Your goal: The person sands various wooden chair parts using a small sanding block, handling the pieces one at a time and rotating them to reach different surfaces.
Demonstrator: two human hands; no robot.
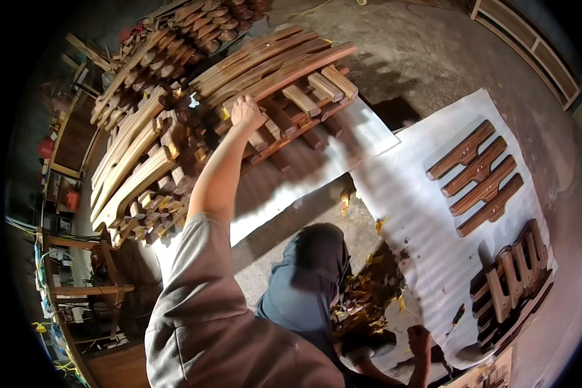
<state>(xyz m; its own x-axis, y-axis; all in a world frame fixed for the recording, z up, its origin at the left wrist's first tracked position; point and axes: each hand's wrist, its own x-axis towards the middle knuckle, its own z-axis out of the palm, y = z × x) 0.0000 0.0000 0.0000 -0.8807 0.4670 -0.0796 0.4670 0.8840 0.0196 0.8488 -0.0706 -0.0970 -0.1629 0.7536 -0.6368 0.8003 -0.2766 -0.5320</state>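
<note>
My left hand (246,111) reaches far forward onto a large pile of brown wooden parts (174,142). Its fingers curl over a short wooden block (260,137) just below the long curved slats (271,64) on top of the pile. My right hand (420,339) is low at the right, closed in a fist against the floor by the edge of a white sheet (420,220). It holds nothing that I can see. My bent knee in blue trousers (310,271) lies between the two hands.
Four shaped wooden bars (478,176) lie side by side on the white sheet, with a smaller stack of slatted pieces (512,279) nearer me. A small dark-handled tool (457,317) lies by my right hand. Yellow scraps (362,291) litter the concrete floor. A wooden frame (530,45) lies at the far right.
</note>
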